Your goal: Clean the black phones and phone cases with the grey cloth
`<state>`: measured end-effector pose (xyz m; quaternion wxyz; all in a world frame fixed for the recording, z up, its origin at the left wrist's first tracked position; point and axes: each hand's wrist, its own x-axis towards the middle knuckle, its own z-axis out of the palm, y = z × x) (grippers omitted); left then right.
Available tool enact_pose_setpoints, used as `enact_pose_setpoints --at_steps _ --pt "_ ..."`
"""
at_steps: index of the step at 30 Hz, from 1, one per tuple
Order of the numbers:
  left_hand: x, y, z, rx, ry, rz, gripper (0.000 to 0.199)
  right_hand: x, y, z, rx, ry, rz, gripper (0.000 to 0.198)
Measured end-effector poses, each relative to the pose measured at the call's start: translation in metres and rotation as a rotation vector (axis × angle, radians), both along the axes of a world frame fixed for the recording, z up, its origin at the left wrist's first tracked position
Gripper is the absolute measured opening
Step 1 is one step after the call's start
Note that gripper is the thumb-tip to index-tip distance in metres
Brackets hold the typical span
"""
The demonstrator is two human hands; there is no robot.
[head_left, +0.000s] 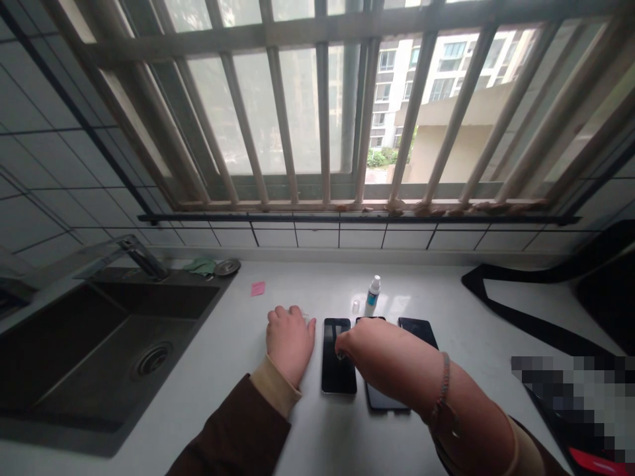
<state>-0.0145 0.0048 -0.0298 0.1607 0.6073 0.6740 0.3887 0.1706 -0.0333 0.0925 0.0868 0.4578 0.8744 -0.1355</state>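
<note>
My left hand (289,342) rests palm down on the white counter, its thumb apart from the fingers. A small whitish scrap, mostly hidden, shows at its fingertips. A black smartphone (338,377) lies face up just right of this hand. Over that phone, my right hand (364,337) reaches in from the right with its fingers pinched together. Something small glints at its fingertips, too little to name. Beneath my right wrist lies a second dark phone (384,396), partly covered. Farther right is a third dark phone (419,327), also partly hidden by my forearm.
Behind the phones stands a small white bottle (374,291) with a blue label, a clear cap (356,306) beside it. A pink note (258,288) lies left of them. At left is a sink (114,344) with a faucet (141,254). A black strap (476,281) lies at right.
</note>
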Motion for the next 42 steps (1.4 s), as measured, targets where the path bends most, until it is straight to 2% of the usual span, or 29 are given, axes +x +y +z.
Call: enact_pose_setpoints --at_steps 4,6,8,10,13,16,19,22,25,29,32,35,42 --pt "-0.005 0.0 -0.005 0.03 -0.086 0.013 0.028 -0.003 -0.004 -0.001 0.006 0.02 0.018 0.031" --pt "-0.007 0.001 -0.004 0.027 -0.046 0.018 0.029 -0.003 -0.005 -0.002 0.018 0.046 0.02 0.031" --pt "-0.008 0.001 -0.001 -0.02 0.112 0.023 0.025 -0.001 -0.005 -0.006 0.028 0.073 0.015 0.03" --pt "-0.006 0.001 0.004 -0.1 0.358 0.025 0.026 -0.001 -0.006 -0.008 0.032 0.067 0.004 0.027" --pt "-0.003 0.0 0.012 -0.202 0.682 0.026 0.04 -0.003 -0.014 -0.008 0.046 0.02 0.007 0.022" --pt "0.0 -0.001 0.017 -0.226 0.798 0.016 0.049 -0.01 -0.03 -0.004 0.021 0.025 0.073 0.022" --pt "-0.001 -0.002 0.02 -0.204 0.834 0.013 0.055 -0.012 -0.045 -0.008 -0.075 0.172 0.155 0.025" --pt "-0.002 -0.004 0.021 -0.181 0.848 0.014 0.054 -0.006 -0.053 -0.03 -0.123 0.424 0.169 0.025" --pt "-0.002 -0.004 0.023 -0.151 0.826 0.017 0.054 0.003 -0.055 -0.06 -0.042 0.527 0.11 0.02" --pt "0.001 0.0 0.023 -0.013 0.764 -0.038 0.05 0.011 -0.057 -0.087 0.055 0.469 0.048 0.014" --pt "0.003 0.003 0.018 0.101 0.698 -0.225 0.042 0.011 -0.06 -0.092 0.094 0.396 0.05 0.009" --pt "0.005 0.003 0.01 0.111 0.659 -0.388 0.041 0.01 -0.062 -0.091 0.102 0.346 0.042 0.009" --pt "0.007 0.002 0.003 0.024 0.64 -0.46 0.039 0.008 -0.062 -0.092 0.097 0.308 0.0 0.009"
